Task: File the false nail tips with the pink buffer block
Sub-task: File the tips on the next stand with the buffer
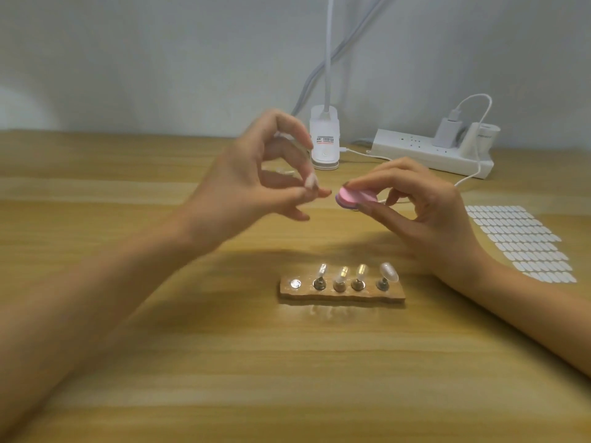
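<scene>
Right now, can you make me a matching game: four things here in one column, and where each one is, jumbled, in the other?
1. pink buffer
2. loose nail tip
3. wooden stand
4. sheet of white stickers

A. flat on the table, far right
B. pinched in the left hand
C. on the table, between the forearms
D. held in the right hand

Pairs: 1-D, 2-B, 3-C, 4-A

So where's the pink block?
In the head view's centre, the right hand pinches the pink buffer block, just right of the nail tip in the left hand.
</scene>
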Available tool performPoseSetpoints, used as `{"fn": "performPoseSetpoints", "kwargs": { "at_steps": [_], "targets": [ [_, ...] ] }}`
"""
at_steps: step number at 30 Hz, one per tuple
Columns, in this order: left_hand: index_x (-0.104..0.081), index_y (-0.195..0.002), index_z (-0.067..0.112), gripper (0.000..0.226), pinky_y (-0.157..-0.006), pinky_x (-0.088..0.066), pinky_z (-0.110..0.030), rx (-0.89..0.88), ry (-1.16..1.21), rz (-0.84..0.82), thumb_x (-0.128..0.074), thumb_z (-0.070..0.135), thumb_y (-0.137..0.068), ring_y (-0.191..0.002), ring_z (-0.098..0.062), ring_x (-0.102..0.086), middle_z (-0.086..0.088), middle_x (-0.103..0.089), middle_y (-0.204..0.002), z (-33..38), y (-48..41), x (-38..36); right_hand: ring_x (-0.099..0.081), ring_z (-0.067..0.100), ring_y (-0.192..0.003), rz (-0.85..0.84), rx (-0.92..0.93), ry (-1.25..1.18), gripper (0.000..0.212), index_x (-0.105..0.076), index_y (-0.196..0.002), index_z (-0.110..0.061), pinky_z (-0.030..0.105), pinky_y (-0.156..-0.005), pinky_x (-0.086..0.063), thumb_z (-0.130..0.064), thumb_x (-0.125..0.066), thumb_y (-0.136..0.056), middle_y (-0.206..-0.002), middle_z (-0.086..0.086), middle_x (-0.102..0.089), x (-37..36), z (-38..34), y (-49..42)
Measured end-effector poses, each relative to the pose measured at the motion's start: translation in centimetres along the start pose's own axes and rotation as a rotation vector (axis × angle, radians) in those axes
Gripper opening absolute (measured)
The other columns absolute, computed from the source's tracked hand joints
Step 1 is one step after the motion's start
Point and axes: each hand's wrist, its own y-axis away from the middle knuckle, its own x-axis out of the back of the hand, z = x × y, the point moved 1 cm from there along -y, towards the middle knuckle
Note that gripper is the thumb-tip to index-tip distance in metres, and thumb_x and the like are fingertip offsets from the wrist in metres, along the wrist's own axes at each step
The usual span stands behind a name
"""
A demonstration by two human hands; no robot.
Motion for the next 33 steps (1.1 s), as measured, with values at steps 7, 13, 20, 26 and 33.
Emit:
{"fn": "performPoseSetpoints", "kwargs": {
  "at_steps": [7, 13, 20, 26, 33],
  "targets": [
    [-0.058, -0.117, 0.026, 0.055, -0.088, -0.06, -0.033, 0.11, -0.091, -0.189, -0.089, 0.018, -0.072, -0.101, -0.022, -0.075, 0.001, -0.075, -0.084, 0.9, 3.0, 0.4, -0.064, 0.018, -0.092, -0.018, 0.013, -0.023, 0.018, -0.071, -0.108, -0.02, 0.041, -0.072, -0.051, -0.022, -0.068, -0.091, -0.101, 0.001, -0.068, -0.1, -0.1, 0.2],
    [-0.056, -0.118, 0.023, 0.053, -0.093, -0.056, -0.033, 0.203, -0.184, -0.209, -0.083, 0.0, -0.079, -0.093, -0.022, -0.072, 0.003, -0.072, -0.081, -1.3, 5.0, -0.4, -0.063, 0.017, -0.092, -0.031, 0.026, -0.023, 0.019, -0.07, -0.107, -0.02, 0.04, -0.07, -0.05, -0.025, -0.067, -0.09, -0.1, 0.001, -0.069, -0.2, -0.5, 0.2],
    [-0.052, -0.124, 0.035, 0.069, -0.081, -0.042, -0.007, 0.15, -0.384, -0.159, -0.09, 0.014, -0.071, -0.092, -0.003, -0.067, 0.016, -0.073, -0.095, -1.3, 5.4, -1.0, -0.064, 0.018, -0.092, -0.032, 0.027, -0.018, 0.019, -0.07, -0.108, -0.02, 0.041, -0.069, -0.051, -0.025, -0.067, -0.09, -0.1, 0.005, -0.069, -0.1, -0.2, 0.2],
    [-0.05, -0.122, 0.039, 0.064, -0.078, -0.042, -0.006, 0.147, -0.475, -0.106, -0.087, 0.017, -0.074, -0.092, 0.0, -0.065, 0.022, -0.071, -0.096, -1.1, 4.5, -1.6, -0.066, 0.02, -0.093, -0.004, -0.076, -0.127, 0.02, -0.072, -0.106, -0.024, 0.038, -0.071, -0.054, -0.031, -0.069, -0.089, -0.103, -0.002, -0.069, 0.0, 0.0, 0.2],
    [-0.053, -0.118, 0.034, 0.054, -0.081, -0.042, -0.006, 0.115, -0.41, -0.068, -0.084, 0.016, -0.079, -0.094, 0.0, -0.066, 0.013, -0.073, -0.088, -1.3, 3.5, -2.9, -0.069, 0.02, -0.099, 0.044, -0.278, -0.239, 0.02, -0.077, -0.103, -0.02, 0.045, -0.084, -0.057, -0.031, -0.075, -0.086, -0.103, -0.004, -0.074, 0.5, 0.8, 0.1]
  ]
}}
